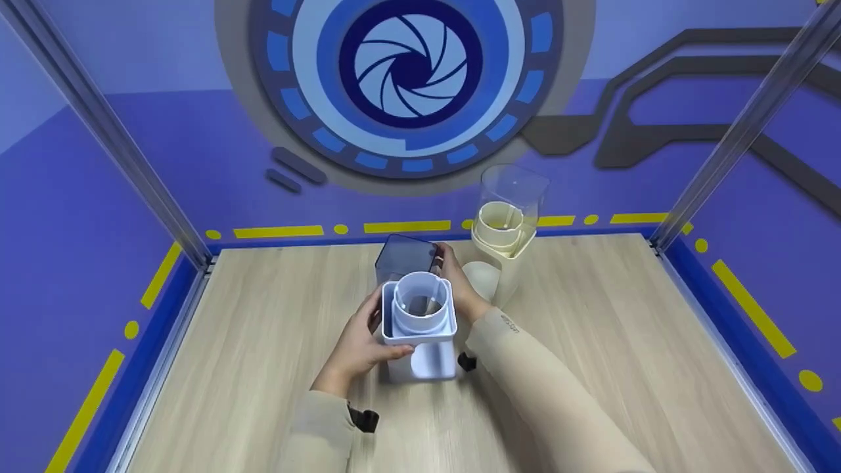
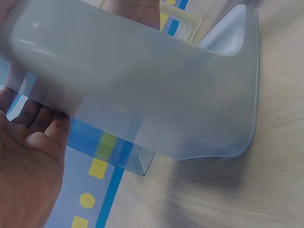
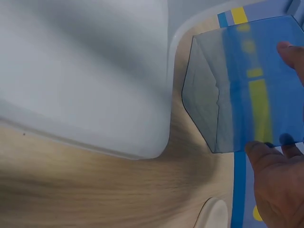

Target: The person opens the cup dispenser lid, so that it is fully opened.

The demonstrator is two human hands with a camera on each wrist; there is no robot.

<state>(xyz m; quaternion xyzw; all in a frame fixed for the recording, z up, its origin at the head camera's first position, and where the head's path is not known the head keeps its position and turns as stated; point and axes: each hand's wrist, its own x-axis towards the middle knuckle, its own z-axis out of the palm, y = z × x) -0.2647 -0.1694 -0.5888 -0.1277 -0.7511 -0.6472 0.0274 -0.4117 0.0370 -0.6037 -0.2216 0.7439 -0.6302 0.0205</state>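
The dispenser base (image 1: 420,328) stands on the table (image 1: 591,368) between the two hands: the left hand (image 1: 358,341) lies against its left side, the right hand (image 1: 460,282) beyond its right side. Just behind the base, touching the right hand's fingers (image 3: 289,52), sits a clear bin (image 1: 404,257). A second dispenser (image 1: 506,230) stands behind and to the right of the right hand, near it. A rounded lid (image 1: 481,279) lies just right of the right hand, in front of that second dispenser.

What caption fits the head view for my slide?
Left hand steadies a white dispenser base on the wooden table while right hand holds its tinted container.
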